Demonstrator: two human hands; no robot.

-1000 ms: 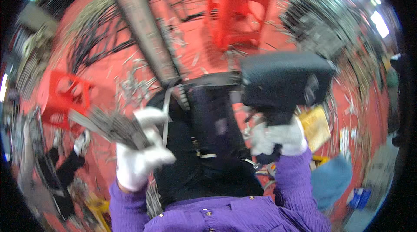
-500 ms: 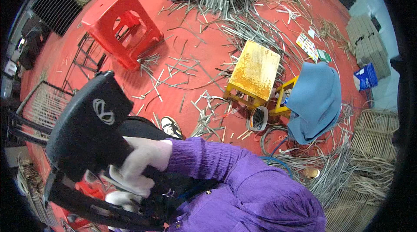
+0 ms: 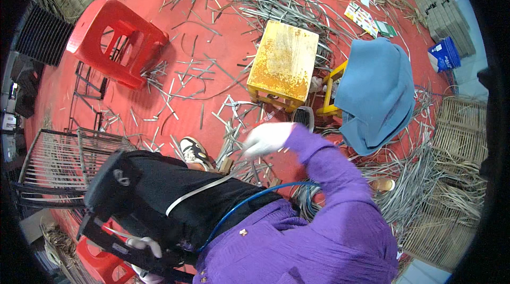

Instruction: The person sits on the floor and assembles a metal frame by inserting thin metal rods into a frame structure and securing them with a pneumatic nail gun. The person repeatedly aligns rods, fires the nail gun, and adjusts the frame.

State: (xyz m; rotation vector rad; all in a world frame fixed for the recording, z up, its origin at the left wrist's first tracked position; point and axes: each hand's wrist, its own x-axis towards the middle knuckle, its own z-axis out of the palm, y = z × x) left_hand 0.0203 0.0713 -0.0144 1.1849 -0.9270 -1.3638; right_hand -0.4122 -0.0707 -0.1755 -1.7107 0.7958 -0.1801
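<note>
My right hand (image 3: 268,139), in a white glove below a purple sleeve, is stretched out over the floor, slightly blurred. It is closed at one end of a long pale flat strip (image 3: 197,192), which runs back across black-trousered legs. At lower left my left hand (image 3: 144,246), also gloved in white, is partly hidden, its fingers bent around a bar of a black frame (image 3: 119,249). Above that bar stands a bulky black piece (image 3: 109,185) with a pale emblem; its kind is unclear. A blue hose (image 3: 241,199) curves over the lap.
A red stool (image 3: 114,39) lies tipped at upper left, above a woven rack (image 3: 58,159). A worn yellow stool (image 3: 287,61) stands ahead, beside blue cloth (image 3: 377,92). Grey strips (image 3: 398,193) are heaped at right. More litter the red floor, and another red stool (image 3: 101,257) is at lower left.
My right hand has drawn away from the black piece, out to the right, with the pale strip trailing from it. The black piece now sits lower, and the view has shifted.
</note>
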